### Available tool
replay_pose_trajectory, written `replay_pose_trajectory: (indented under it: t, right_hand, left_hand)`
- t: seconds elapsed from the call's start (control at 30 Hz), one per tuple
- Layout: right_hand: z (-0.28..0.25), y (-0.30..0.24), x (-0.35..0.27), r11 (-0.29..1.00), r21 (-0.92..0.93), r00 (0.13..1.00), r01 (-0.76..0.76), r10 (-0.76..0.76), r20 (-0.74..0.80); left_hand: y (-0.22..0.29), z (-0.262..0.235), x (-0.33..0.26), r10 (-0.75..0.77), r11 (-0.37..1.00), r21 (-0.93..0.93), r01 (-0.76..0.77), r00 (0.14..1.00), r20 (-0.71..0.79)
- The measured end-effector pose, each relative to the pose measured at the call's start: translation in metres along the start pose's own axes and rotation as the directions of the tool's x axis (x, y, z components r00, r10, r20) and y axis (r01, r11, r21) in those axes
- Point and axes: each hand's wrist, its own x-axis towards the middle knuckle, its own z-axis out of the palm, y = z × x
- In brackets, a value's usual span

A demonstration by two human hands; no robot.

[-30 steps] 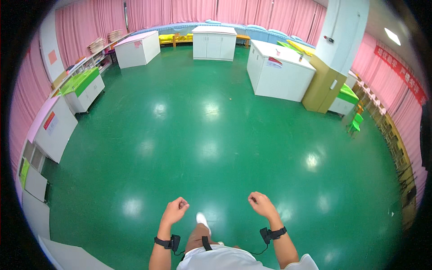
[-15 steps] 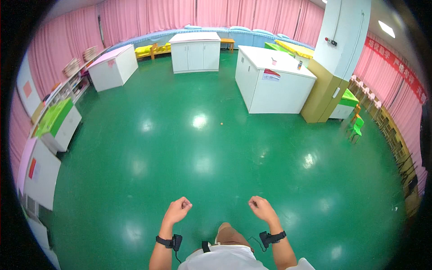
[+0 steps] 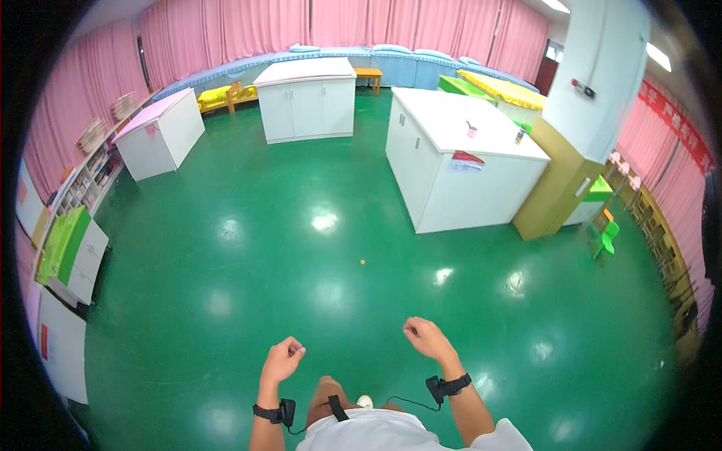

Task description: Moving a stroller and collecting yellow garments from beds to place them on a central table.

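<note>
Over the green floor, my left hand [image 3: 283, 358] hangs in front of me, its fingers curled into a loose fist. My right hand [image 3: 429, 337] is held a little farther forward, likewise curled, and no object shows in either one. Neither hand touches anything. A black strap with a small box [image 3: 284, 413] circles my left wrist, and a similar strapped box [image 3: 438, 387] with a cable is on my right wrist. On the floor ahead lies a small round orange thing [image 3: 362, 261], well beyond both hands.
A white cabinet [image 3: 466, 192] bearing a pink cup [image 3: 471, 132] and a small can [image 3: 520, 136] stands ahead right, beside a pillar [image 3: 594, 75]. Another white cabinet [image 3: 308, 110] is straight ahead. Low cabinets [image 3: 90, 248] line the left; a green chair [image 3: 606, 240] is at right.
I have moved forward: the cabinets, pillar and orange thing appear nearer. My left hand has shifted slightly left and down, my right slightly left and up. Both stay curled.
</note>
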Motion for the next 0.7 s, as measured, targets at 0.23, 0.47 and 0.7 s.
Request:
replay_pose_trajectory:
  t: [0.23, 0.47, 0.7]
  right_hand:
    - [-0.004, 0.071, 0.256, 0.999, -0.026, 1.0, -0.019, 0.019, -0.006]
    - [-0.022, 0.103, 0.487, 0.995, 0.055, 0.996, -0.088, 0.087, 0.027]
    - [-0.044, 0.179, 0.727, 0.975, 0.18, 0.991, -0.128, 0.135, -0.023]
  left_hand:
    - [0.001, -0.023, 0.264, 0.033, 0.999, -0.02, -0.033, 0.999, -0.02]
    - [0.048, -0.064, 0.543, 0.061, 0.998, 0.004, -0.062, 0.996, 0.068]
    - [0.096, -0.067, 0.824, 0.065, 0.998, 0.008, -0.067, 0.983, 0.172]
